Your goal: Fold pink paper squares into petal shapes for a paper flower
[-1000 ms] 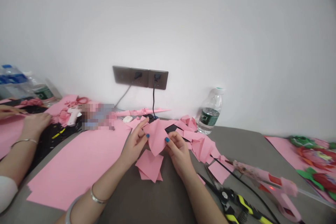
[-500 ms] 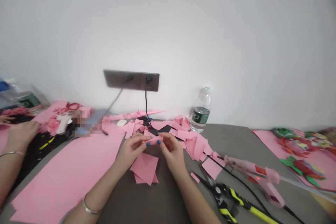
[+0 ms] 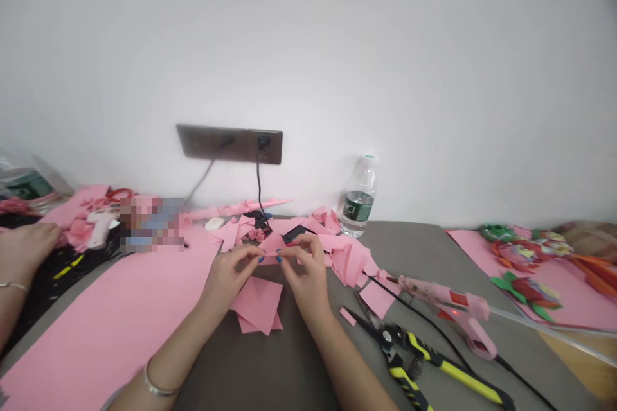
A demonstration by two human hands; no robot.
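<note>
Pink paper (image 3: 272,243) is pinched by left hand (image 3: 230,277) and right hand (image 3: 305,273). Could be creased crooked if tugged unevenly.

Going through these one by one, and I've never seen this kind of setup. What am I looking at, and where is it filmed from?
There is no machine here: a person works with two bare hands, and every picture comes from one camera worn on their head, looking forward and down. The left hand and right hand hold a small piece of pink paper between their fingertips. Below it, on the grey table, lie some overlapping pink paper squares, with a large pink sheet to the left. To the right are black-and-yellow shears, a pink glue gun and colourful flower-like crafts. A water bottle stands near the wall. The hand at far left belongs to someone else.
</note>
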